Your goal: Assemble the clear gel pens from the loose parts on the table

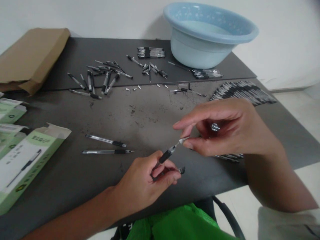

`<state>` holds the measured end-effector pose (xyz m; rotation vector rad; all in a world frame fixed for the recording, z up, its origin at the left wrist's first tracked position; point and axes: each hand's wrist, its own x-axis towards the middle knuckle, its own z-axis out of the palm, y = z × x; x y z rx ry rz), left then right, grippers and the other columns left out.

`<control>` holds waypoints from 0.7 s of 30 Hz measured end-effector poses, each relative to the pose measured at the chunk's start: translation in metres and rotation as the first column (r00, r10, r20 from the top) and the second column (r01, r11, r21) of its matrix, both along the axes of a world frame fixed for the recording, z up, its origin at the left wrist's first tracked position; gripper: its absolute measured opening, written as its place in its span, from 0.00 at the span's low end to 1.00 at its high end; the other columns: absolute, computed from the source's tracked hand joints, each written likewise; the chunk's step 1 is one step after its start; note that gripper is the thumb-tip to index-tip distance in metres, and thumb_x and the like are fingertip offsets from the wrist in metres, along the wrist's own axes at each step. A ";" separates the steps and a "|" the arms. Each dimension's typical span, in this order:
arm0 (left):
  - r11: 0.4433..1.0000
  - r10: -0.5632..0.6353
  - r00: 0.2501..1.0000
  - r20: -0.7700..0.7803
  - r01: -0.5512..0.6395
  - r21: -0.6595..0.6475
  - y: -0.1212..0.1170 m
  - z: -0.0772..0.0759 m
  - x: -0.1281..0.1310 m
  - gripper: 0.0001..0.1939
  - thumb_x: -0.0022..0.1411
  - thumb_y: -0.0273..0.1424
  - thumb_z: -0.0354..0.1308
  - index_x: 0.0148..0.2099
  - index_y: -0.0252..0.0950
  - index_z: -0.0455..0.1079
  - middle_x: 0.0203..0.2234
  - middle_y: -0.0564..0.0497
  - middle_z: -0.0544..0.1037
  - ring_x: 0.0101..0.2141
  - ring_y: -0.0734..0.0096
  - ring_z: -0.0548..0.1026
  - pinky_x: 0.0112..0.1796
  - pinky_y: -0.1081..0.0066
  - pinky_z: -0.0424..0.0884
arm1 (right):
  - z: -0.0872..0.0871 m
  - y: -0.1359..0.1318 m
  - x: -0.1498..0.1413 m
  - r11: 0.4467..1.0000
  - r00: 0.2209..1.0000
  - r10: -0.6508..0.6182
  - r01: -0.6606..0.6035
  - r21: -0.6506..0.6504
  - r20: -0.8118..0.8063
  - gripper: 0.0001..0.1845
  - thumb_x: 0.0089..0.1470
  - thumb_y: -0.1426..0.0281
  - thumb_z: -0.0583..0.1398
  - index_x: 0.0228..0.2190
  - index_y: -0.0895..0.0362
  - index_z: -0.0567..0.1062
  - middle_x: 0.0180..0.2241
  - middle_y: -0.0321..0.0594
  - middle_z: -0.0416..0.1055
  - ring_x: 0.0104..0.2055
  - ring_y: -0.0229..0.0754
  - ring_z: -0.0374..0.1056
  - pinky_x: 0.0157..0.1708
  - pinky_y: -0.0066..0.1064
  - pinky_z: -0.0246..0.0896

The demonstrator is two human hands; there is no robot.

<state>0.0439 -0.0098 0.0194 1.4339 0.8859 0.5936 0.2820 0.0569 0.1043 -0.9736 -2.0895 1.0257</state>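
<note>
My left hand (146, 181) is closed around a pen (167, 154) with a black grip, its thin refill point facing up to the right. A small dark, clear-ended piece (181, 170) sticks out by the fingers of that hand; its kind is unclear. Thumb and fingertips of my right hand (225, 128) pinch a small whitish cone-shaped pen tip (183, 140) at the refill's point. Whether the cone touches the pen is hard to tell. Something shiny and clear (215, 127) shows inside the curled right fingers. To the left lie two uncapped pens (106, 140).
A blue basin (200, 50) stands at the back right. Pens are laid in a row (242, 92) at the right and scattered (105, 78) at the back. Small tips (139, 87) lie mid-table. Green-white boxes (30, 160) and a brown carton (32, 56) are left.
</note>
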 end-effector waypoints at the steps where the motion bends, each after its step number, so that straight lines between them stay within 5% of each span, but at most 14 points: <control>1: 1.000 -0.002 1.000 -0.005 0.002 -0.001 0.000 0.000 0.000 0.04 0.69 0.31 0.64 0.40 0.35 0.76 0.30 0.51 0.86 0.29 0.68 0.86 0.29 0.74 0.80 | 0.000 0.000 0.000 1.000 1.000 0.019 -0.019 -0.011 -0.002 0.19 0.54 0.73 0.71 0.48 0.49 0.86 0.33 0.30 0.83 0.21 0.31 0.63 0.16 0.24 0.58; 14: 0.999 -0.040 0.997 -0.062 0.040 0.001 0.000 -0.002 0.002 0.06 0.69 0.32 0.64 0.40 0.34 0.77 0.28 0.52 0.86 0.27 0.70 0.85 0.28 0.75 0.80 | -0.008 0.004 0.003 0.985 0.986 0.167 -0.167 -0.037 -0.008 0.22 0.57 0.71 0.71 0.53 0.54 0.84 0.36 0.34 0.84 0.22 0.30 0.66 0.17 0.23 0.60; 21: 0.997 -0.040 0.998 -0.042 0.037 -0.066 0.000 0.001 0.001 0.08 0.69 0.34 0.65 0.42 0.33 0.77 0.29 0.50 0.86 0.29 0.68 0.85 0.29 0.75 0.82 | -0.009 0.003 -0.003 0.990 0.991 0.134 -0.134 -0.041 0.000 0.19 0.57 0.71 0.71 0.51 0.57 0.85 0.35 0.35 0.83 0.22 0.29 0.64 0.15 0.23 0.55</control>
